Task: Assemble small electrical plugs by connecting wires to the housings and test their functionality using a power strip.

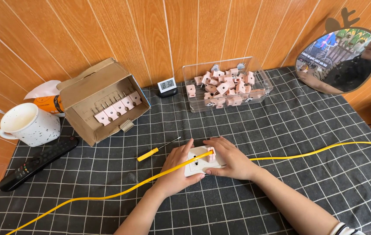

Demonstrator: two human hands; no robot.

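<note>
Lower centre: left hand (177,167) and right hand (231,160) gripping a white socket plate (194,167) flat on the checked cloth (281,130), pink clip (211,154) and yellow cable (107,196) across it. Bare cloth around. Beyond, yellow screwdriver (150,153); farther, clear bin (227,85), cardboard box (102,100).

A single head-worn camera looked down and forward over a table covered in a dark checked cloth (281,130), facing a wood-panelled wall (150,35) at its far edge. The view was close: both forearms entered from the bottom edge, and the left hand (177,167) and right hand (231,161) sat just below centre. No second view shared the scene.
</note>
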